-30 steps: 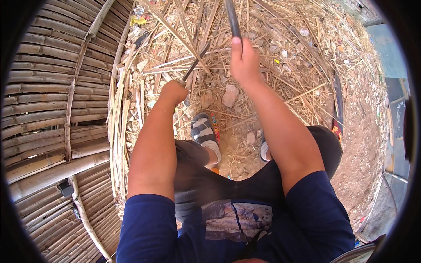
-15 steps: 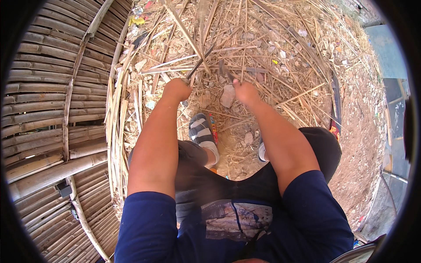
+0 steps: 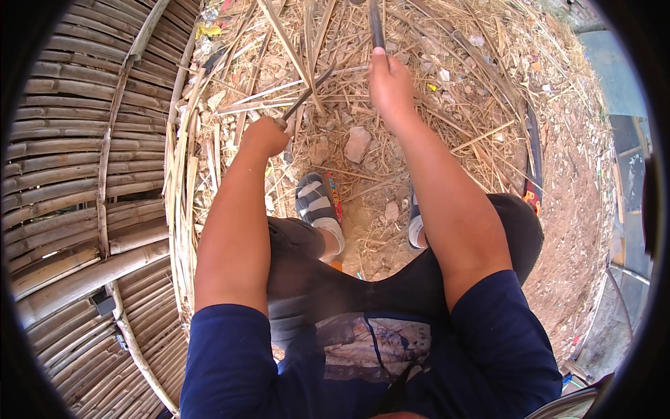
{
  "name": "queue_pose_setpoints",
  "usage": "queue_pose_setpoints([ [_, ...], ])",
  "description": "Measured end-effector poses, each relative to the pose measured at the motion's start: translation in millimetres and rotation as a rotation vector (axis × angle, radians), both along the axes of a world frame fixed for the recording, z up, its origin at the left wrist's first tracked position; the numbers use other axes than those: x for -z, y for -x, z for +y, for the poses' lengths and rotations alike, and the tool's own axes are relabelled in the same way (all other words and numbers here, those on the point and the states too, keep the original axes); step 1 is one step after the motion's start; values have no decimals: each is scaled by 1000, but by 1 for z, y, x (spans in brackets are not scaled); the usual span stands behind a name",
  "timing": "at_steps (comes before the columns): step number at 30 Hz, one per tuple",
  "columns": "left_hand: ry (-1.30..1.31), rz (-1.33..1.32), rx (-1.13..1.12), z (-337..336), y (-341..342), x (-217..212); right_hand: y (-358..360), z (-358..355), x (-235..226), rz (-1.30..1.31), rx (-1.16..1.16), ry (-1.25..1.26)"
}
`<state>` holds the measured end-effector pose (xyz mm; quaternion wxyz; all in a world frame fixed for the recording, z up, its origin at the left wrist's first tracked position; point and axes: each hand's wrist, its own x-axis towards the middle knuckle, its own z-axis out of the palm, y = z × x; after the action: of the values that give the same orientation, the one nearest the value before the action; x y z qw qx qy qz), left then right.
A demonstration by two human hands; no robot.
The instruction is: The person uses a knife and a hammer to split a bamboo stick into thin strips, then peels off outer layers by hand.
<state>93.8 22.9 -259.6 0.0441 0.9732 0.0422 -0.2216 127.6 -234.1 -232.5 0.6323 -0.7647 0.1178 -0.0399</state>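
Observation:
My left hand (image 3: 266, 137) is closed round the handle of a curved knife (image 3: 307, 95), its dark narrow blade slanting up and right over the straw and bamboo strips. Farther forward and to the right, my right hand (image 3: 392, 89) grips the dark shaft of a hammer (image 3: 377, 26). The hammer is raised, and most of its head is cut off by the top edge of the picture. Below the hands, a pale stone (image 3: 357, 144) lies on the ground between my feet.
Straw and split bamboo strips (image 3: 481, 143) litter the ground ahead. A bamboo slat wall (image 3: 63, 150) runs along the left. My sandalled foot (image 3: 315, 199) is beside a red wrapper (image 3: 336, 199). Bluish panels (image 3: 614, 77) stand at the far right.
My right hand has lifted the hammer up and forward, away from the knife. The left hand with the knife has shifted slightly left and forward.

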Motion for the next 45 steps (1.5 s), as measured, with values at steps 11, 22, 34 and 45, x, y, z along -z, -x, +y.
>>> queue_pose_setpoints([
  [11,49,-31,-85,-7,-4,31,12,8,-2,-87,-36,185],
  [22,51,-11,-141,-2,-3,-3,11,5,1,-84,-55,86],
  [34,69,-6,-155,3,3,15,13,16,-2,-61,-134,138],
  [45,117,35,-169,7,-3,35,45,19,66,91,-261,512],
])
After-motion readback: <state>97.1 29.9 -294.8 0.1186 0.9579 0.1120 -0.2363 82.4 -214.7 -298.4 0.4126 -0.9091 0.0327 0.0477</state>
